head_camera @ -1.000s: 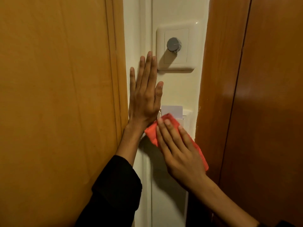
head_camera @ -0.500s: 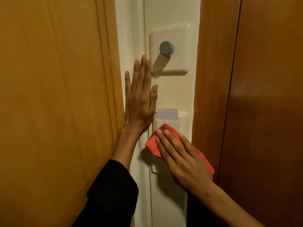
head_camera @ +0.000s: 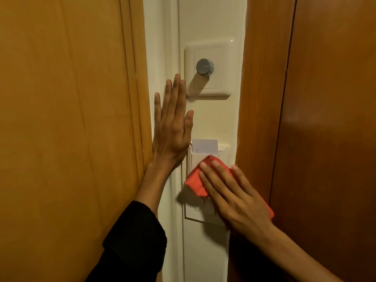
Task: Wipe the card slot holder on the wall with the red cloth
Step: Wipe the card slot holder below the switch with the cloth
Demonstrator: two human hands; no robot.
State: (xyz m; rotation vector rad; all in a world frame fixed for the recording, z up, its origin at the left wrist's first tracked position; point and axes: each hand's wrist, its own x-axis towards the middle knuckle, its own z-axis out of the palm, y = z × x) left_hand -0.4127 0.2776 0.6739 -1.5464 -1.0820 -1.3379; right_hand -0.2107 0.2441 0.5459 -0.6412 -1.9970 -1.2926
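Observation:
The white card slot holder [head_camera: 196,210] is fixed to a narrow cream wall strip, with a white card [head_camera: 204,147] standing in its top slot. My right hand [head_camera: 234,194] lies flat on the red cloth [head_camera: 195,180] and presses it against the holder's front, covering most of its face. My left hand [head_camera: 173,123] rests flat on the wall just left of the holder, fingers straight and pointing up, holding nothing.
A white switch plate with a grey round knob [head_camera: 204,66] sits above the holder. An orange-brown wooden door frame [head_camera: 81,119] flanks the strip on the left, a darker wooden panel [head_camera: 305,119] on the right. The wall strip is narrow.
My right hand and the red cloth have slid down the holder's face, uncovering more of the card and the holder's top. My left hand stays flat on the wall.

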